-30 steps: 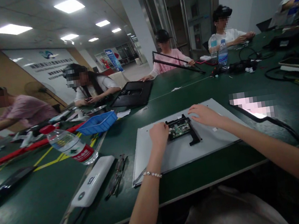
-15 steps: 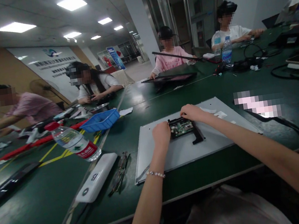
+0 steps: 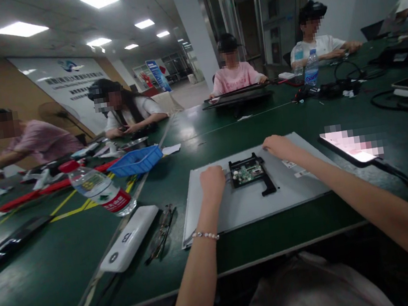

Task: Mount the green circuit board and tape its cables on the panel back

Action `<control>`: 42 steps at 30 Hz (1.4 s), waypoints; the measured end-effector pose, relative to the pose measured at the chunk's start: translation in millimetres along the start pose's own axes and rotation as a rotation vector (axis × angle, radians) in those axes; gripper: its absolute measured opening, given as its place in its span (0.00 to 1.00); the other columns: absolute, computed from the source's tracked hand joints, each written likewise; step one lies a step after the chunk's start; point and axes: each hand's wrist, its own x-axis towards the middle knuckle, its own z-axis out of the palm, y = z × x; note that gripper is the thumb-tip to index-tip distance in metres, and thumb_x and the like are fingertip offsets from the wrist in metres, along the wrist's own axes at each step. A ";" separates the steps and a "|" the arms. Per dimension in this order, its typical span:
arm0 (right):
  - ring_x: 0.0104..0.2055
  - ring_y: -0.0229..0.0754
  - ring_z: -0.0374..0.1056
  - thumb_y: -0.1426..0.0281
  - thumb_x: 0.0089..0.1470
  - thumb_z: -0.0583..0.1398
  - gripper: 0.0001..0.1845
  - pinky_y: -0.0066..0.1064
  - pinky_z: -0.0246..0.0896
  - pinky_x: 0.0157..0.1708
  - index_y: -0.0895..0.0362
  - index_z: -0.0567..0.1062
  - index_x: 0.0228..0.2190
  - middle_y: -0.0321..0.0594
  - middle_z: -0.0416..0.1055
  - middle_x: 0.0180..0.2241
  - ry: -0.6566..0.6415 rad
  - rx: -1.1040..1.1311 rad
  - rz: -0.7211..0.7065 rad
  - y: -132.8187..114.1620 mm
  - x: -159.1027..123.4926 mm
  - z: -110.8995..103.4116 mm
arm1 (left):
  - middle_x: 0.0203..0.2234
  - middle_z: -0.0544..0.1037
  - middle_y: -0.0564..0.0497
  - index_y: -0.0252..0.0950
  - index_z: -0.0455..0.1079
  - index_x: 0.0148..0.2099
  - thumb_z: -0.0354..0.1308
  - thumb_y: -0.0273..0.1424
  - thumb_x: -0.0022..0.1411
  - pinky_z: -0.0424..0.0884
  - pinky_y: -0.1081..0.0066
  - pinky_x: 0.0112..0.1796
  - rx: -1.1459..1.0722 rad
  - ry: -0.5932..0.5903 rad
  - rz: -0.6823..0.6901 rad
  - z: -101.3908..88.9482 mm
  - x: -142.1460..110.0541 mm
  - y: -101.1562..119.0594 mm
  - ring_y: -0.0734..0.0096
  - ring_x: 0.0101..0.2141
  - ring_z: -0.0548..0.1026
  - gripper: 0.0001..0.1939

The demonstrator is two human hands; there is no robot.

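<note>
A flat grey-white panel (image 3: 228, 214) lies before me, bearing a green circuit board (image 3: 247, 173) in a black bracket (image 3: 268, 184). Just left of the board, my left hand (image 3: 212, 179) is closed, knuckles up; a thin cable (image 3: 229, 175) shows beside it, and whatever sits in the fingers is hidden. Over the panel's far right part, my right hand (image 3: 277, 146) has its fingers curled together, apart from the bracket; I cannot make out anything in them. Small white labels (image 3: 301, 173) are on the panel near my right forearm.
To the left are a white power bank (image 3: 130, 239), eyeglasses (image 3: 161, 232), a water bottle (image 3: 98, 188) and a blue tray (image 3: 137, 161). A phone (image 3: 351, 147) with a cable lies right. Across the table, a person (image 3: 236, 75) handles a dark frame and panel (image 3: 238, 98).
My left hand has shifted slightly left from the board. My right hand went to the bracket's far corner, then moved right, off it. The person opposite has lowered the dark frame.
</note>
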 end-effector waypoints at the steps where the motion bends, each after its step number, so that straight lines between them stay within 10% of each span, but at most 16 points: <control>1: 0.50 0.48 0.70 0.76 0.58 0.54 0.16 0.31 0.62 0.48 0.59 0.79 0.42 0.49 0.76 0.45 -0.009 0.009 0.004 2.9 -2.1 3.2 | 0.34 0.79 0.38 0.32 0.77 0.37 0.46 0.28 0.64 0.70 0.65 0.40 0.000 -0.008 0.003 0.2 0.0 0.1 0.56 0.39 0.78 0.17; 15: 0.57 0.57 0.62 0.64 0.58 0.57 0.32 0.45 0.60 0.53 0.61 0.61 0.61 0.55 0.63 0.58 0.000 0.088 -0.004 31.6 -10.7 12.4 | 0.47 0.77 0.44 0.36 0.72 0.52 0.49 0.28 0.64 0.68 0.69 0.47 -0.092 0.016 0.061 5.1 1.1 -14.0 0.63 0.47 0.75 0.17; 30: 0.54 0.52 0.63 0.69 0.61 0.52 0.22 0.41 0.59 0.52 0.62 0.68 0.55 0.53 0.67 0.53 0.152 0.014 0.067 43.3 -10.9 27.5 | 0.45 0.78 0.46 0.38 0.74 0.49 0.51 0.28 0.63 0.66 0.72 0.49 -0.110 0.003 0.203 3.5 2.0 -18.9 0.66 0.48 0.75 0.15; 42: 0.53 0.49 0.64 0.70 0.62 0.51 0.18 0.38 0.59 0.54 0.62 0.74 0.49 0.51 0.70 0.51 0.078 0.130 -0.134 11.8 -13.4 9.9 | 0.40 0.80 0.42 0.36 0.76 0.42 0.47 0.31 0.67 0.67 0.70 0.44 0.005 -0.038 0.194 1.2 3.0 -18.3 0.63 0.43 0.76 0.15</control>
